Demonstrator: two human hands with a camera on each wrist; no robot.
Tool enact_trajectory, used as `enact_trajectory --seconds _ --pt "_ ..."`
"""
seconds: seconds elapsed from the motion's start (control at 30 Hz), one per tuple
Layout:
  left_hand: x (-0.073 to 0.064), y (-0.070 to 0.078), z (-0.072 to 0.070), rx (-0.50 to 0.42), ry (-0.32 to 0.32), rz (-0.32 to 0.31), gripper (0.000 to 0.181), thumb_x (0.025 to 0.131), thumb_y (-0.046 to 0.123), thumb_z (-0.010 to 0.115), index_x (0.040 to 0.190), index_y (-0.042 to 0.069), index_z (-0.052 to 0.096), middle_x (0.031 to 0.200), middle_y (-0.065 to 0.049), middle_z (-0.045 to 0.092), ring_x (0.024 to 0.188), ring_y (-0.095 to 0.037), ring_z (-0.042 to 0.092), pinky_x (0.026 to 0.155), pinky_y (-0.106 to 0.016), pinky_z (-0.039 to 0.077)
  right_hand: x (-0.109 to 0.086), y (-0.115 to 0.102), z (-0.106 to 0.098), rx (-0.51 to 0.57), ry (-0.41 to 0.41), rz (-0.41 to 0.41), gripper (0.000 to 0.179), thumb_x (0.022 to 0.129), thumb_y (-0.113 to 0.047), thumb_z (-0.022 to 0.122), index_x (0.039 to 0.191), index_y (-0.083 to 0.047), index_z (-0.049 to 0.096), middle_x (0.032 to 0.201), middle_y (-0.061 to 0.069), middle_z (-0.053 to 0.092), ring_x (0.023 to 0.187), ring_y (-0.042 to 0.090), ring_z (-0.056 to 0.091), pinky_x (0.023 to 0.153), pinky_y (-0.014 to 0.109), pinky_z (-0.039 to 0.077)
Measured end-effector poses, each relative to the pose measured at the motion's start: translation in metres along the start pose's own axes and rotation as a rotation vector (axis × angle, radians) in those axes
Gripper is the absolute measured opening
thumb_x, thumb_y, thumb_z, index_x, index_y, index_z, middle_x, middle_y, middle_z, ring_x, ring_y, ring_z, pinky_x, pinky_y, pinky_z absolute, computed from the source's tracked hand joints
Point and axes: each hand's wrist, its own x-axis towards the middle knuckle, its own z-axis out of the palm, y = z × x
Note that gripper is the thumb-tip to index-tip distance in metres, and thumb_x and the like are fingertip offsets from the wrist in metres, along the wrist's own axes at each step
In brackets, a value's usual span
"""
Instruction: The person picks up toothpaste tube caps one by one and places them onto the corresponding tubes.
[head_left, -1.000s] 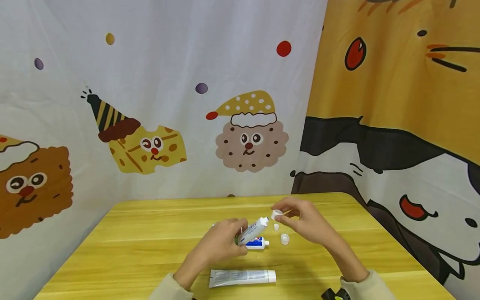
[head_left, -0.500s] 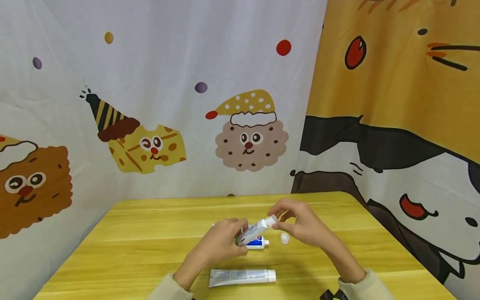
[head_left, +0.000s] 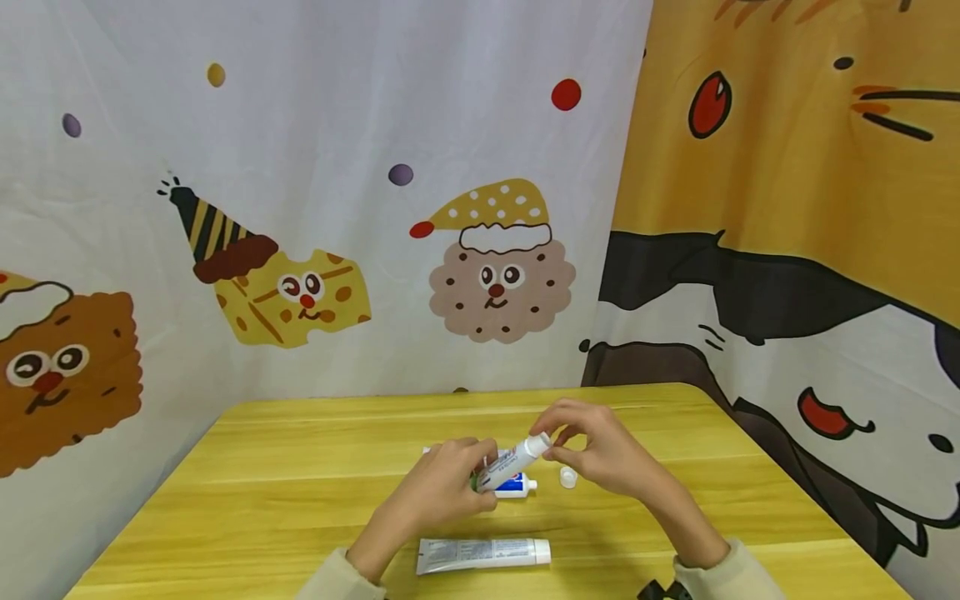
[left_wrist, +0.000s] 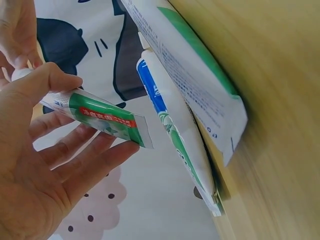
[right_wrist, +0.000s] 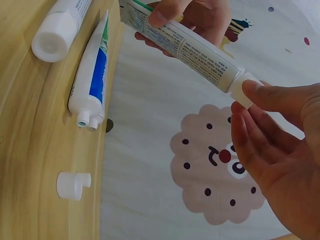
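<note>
My left hand [head_left: 447,479] holds a white and green toothpaste tube [left_wrist: 107,115] above the table, tilted up to the right. At the tube's mouth, my right hand [head_left: 611,450] pinches a white screw cap [right_wrist: 242,91] between thumb and fingers. The cap sits over the nozzle. Under the held tube lies an uncapped toothpaste tube [right_wrist: 92,75] with a blue patch, partly hidden by my left hand in the head view. A second bare nozzle [right_wrist: 93,123] shows just behind it. Nearer me lies a capped toothpaste tube [head_left: 483,555].
A loose white cap [right_wrist: 69,186] lies on the wooden table [head_left: 300,483], with a smaller white cap [right_wrist: 86,179] beside it. A printed curtain [head_left: 450,108] hangs behind the table's far edge. A dark object [head_left: 663,591] shows by the right sleeve.
My right hand has brought the cap down and left onto the nozzle of the held tube; its fingers have shifted around the cap. The left hand stays nearly still.
</note>
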Motion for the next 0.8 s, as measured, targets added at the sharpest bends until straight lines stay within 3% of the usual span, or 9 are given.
enact_trajectory --seconds 0.3,0.8 --pt "0.0000 0.0002 0.0010 0.015 0.009 -0.003 0.027 0.079 0.023 0.083 0.098 0.023 0.064 0.086 0.010 0.064 0.071 -0.002 0.054 0.061 -0.021 0.046 0.0002 -0.0005 0.0000 -0.083 -0.008 0.038 0.020 0.091 -0.017 0.080 0.109 -0.015 0.075 0.105 -0.002 0.076 0.083 0.004 0.067 0.075 0.026 0.059" --pt "0.0006 -0.0039 0.0085 0.013 -0.015 0.013 0.024 0.080 0.022 0.081 0.093 0.026 0.061 0.084 0.014 0.062 0.066 -0.001 0.050 0.057 -0.018 0.043 0.0000 0.0009 0.0025 -0.097 -0.048 0.072 0.014 0.093 -0.026 0.079 0.104 -0.019 0.075 0.098 -0.006 0.075 0.075 0.003 0.064 0.068 0.024 0.057"
